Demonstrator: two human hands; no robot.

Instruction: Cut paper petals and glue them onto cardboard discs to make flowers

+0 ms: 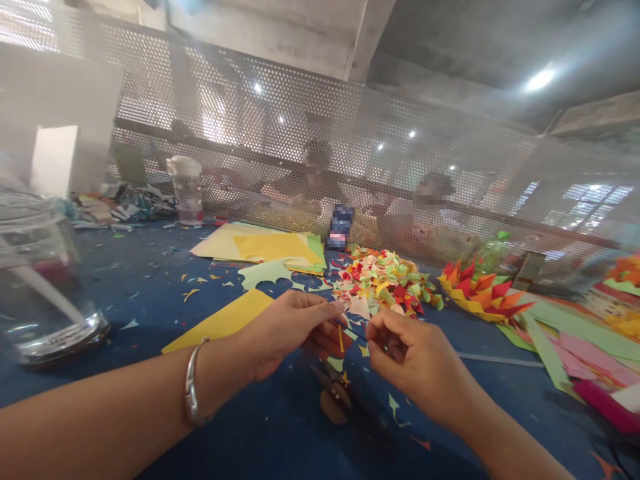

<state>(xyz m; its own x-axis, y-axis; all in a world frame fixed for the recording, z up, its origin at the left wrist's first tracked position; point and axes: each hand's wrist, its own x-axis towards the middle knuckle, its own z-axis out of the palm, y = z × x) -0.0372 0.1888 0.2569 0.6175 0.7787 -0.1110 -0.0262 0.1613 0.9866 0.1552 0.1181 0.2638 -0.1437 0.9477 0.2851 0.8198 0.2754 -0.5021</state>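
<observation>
My left hand [305, 323], wearing a silver bangle [191, 380], is closed in a pinch. A narrow yellow paper strip [341, 338] hangs at its fingertips. Just to the right, my right hand [407, 347] is pinched too, thumb against forefinger. A thin dark line runs from its fingertips toward the left hand; what it is I cannot make out. Scissors [334, 390] lie on the blue table below and between the hands. Beyond them is a heap of small colourful paper pieces [385, 280]. A yellow paper sheet [225, 320] lies beside the left forearm.
Stacked yellow and green sheets [270, 247] lie further back, near a propped phone [341, 227]. A clear jar [43, 280] stands at left, a cup [186, 190] behind. Folded-paper petals [483, 290] and a green bottle [495, 250] are at right. People sit behind the perforated screen [240, 127].
</observation>
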